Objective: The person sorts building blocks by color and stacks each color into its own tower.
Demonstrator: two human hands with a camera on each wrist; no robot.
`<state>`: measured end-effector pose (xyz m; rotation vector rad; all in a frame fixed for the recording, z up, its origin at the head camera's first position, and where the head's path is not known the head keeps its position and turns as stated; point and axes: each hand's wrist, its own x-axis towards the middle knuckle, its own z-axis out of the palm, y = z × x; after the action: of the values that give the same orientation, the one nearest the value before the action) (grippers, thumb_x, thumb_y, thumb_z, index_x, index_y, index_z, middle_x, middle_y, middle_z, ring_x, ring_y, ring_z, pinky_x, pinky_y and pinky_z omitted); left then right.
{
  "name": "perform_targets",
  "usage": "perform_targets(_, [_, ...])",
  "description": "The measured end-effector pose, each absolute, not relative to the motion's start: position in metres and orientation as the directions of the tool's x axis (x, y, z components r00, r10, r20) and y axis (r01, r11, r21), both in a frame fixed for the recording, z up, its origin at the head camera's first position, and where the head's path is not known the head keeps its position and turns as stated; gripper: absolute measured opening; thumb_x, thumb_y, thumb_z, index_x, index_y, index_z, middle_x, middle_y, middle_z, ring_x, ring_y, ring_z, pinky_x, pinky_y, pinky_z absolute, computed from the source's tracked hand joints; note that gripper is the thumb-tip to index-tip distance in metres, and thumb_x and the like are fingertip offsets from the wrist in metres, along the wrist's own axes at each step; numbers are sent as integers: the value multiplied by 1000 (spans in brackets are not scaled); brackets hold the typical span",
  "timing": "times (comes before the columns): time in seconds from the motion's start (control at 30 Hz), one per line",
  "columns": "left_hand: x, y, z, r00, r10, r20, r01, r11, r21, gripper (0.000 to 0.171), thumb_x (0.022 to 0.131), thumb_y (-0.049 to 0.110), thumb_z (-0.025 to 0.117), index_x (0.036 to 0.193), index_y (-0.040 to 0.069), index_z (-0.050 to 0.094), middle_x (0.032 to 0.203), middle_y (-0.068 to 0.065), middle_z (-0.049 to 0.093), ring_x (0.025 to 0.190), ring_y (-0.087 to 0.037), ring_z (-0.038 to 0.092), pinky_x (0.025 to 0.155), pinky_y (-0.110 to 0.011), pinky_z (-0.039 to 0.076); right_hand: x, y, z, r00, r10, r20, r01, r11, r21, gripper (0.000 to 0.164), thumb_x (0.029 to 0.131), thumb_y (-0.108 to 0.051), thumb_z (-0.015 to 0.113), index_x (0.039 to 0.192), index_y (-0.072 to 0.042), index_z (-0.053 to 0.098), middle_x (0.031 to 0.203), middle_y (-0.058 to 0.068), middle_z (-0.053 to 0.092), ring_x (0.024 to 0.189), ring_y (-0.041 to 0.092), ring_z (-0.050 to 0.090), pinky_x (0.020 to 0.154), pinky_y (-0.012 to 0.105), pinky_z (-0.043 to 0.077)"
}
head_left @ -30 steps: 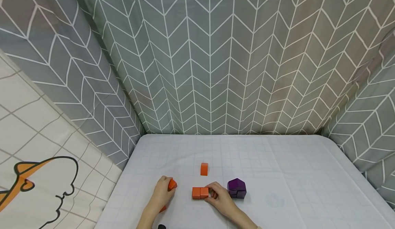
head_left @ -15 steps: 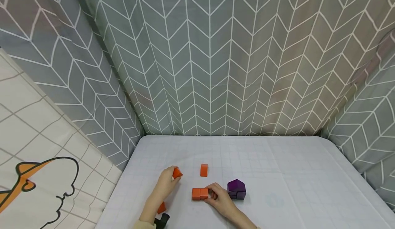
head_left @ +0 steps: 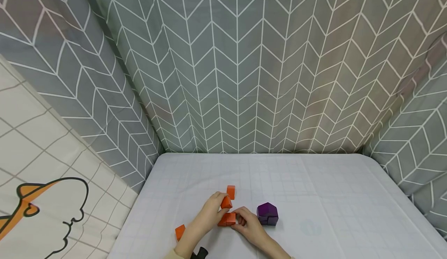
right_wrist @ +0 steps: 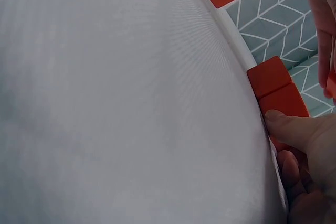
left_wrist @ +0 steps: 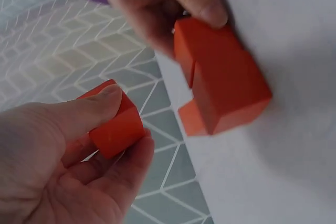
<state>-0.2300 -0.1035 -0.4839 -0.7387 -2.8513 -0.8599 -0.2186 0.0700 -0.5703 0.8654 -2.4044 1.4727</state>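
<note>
My left hand (head_left: 210,208) pinches an orange block (left_wrist: 118,121) between thumb and fingers, above and just behind a pair of orange blocks (head_left: 227,219) on the table. The held block has slanted faces in the left wrist view. My right hand (head_left: 250,223) grips the right end of that pair, thumb on the near side. In the right wrist view the two blocks (right_wrist: 270,77) sit side by side, touching, with a thin seam between them. Behind the held block stands another orange block (head_left: 231,191).
A purple block cluster (head_left: 267,214) stands right of my right hand. One more orange block (head_left: 179,232) lies beside my left forearm. A black object (head_left: 200,253) shows at my left wrist. The white-covered table (head_left: 331,204) ends at a patterned curtain (head_left: 244,76).
My left hand has lifted the orange block and carried it right, over to the pair. The right hand keeps its grip on the pair and has barely moved.
</note>
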Motion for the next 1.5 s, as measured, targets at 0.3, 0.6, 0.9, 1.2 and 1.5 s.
perform_targets(0.3, [-227, -89, -492, -860, 476, 182, 501, 724, 474, 34, 77, 10, 68, 107, -1, 55, 94, -4, 55, 83, -11, 51, 70, -23, 46, -219, 70, -571, -796, -367, 482, -595, 323, -736, 30, 71, -12, 72, 97, -13, 58, 78, 3, 53, 59, 13, 48, 50, 16, 40])
perform_targets(0.6, [-224, -84, -498, -849, 502, 167, 516, 716, 470, 33, 77, 11, 67, 106, 0, 56, 97, -6, 58, 87, -12, 52, 75, -27, 46, -219, 70, -571, -786, -366, 498, -611, 344, -713, 25, 73, -16, 71, 93, -13, 57, 77, -2, 51, 62, 8, 47, 52, 15, 39])
perform_targets(0.9, [-223, -83, -498, -841, 506, 192, 533, 710, 461, 33, 77, 11, 68, 106, 1, 56, 96, -5, 57, 87, -11, 52, 74, -25, 46, -219, 71, -573, -793, -371, 482, -601, 351, -718, 29, 73, -16, 71, 98, -13, 57, 83, -6, 52, 67, 7, 47, 56, 15, 40])
perform_targets(1.2, [-222, -86, -484, -847, 488, 210, 525, 708, 472, 36, 75, 9, 69, 108, 0, 57, 100, -7, 58, 91, -14, 53, 74, -23, 48, -221, 71, -573, -755, -389, 527, -647, 320, -692, 29, 74, -14, 70, 100, -11, 57, 80, 2, 53, 64, 2, 45, 52, 15, 40])
perform_targets(1.5, [-218, -93, -458, -819, 469, 329, 572, 702, 423, 38, 74, 7, 70, 109, 1, 55, 96, -4, 55, 88, -14, 52, 76, -28, 48, -219, 70, -572, -788, -378, 486, -604, 324, -728, 29, 72, -10, 72, 98, -10, 58, 81, 2, 54, 63, 8, 47, 52, 16, 41])
